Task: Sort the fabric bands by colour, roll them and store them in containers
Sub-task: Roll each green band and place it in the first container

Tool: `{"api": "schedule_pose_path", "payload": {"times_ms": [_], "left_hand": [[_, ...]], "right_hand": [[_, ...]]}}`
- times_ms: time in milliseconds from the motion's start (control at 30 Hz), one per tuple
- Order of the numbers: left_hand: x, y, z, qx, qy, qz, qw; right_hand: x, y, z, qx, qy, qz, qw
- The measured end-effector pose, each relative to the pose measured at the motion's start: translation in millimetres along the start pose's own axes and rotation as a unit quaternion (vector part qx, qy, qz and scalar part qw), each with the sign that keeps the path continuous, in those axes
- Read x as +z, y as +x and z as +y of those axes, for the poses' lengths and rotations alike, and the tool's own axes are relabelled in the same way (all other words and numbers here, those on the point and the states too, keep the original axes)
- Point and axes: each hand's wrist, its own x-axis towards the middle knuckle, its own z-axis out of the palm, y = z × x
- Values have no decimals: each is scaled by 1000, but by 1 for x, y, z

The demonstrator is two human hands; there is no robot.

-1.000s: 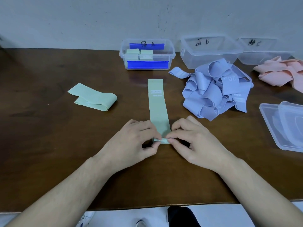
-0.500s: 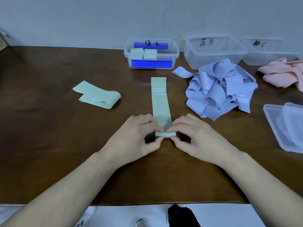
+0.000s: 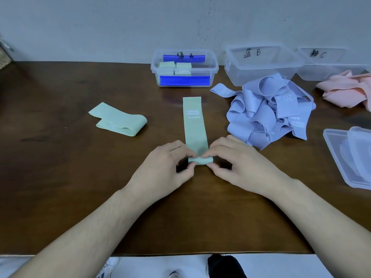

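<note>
Head view, left hand [image 3: 163,169] and right hand [image 3: 244,167] both pinching green band's [image 3: 195,130] rolled end on table [image 3: 60,177].

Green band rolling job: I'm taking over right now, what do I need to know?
Left hand and right hand pinch the small started roll of the flat green fabric band.
Done: a few green rolls sit in the clear plastic box marked A.
Left: finish this roll, roll the loose folded green band, the purple band pile and the pink band pile.
</note>
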Motion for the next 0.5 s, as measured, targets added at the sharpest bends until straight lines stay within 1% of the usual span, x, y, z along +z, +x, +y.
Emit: {"api": "schedule_pose_path", "payload": {"times_ms": [167,333,500], "left_hand": [[2,-1,-2,26,35,9,999],[1,4,-3,2,34,0,999],[-4,7,1,-4,25,-13,1000]], "right_hand": [[-2,7,4,11,-1,-18,1000],[0,10,5,21,-6,-29,999],[-1,10,2,22,-2,-22,1000]]}}
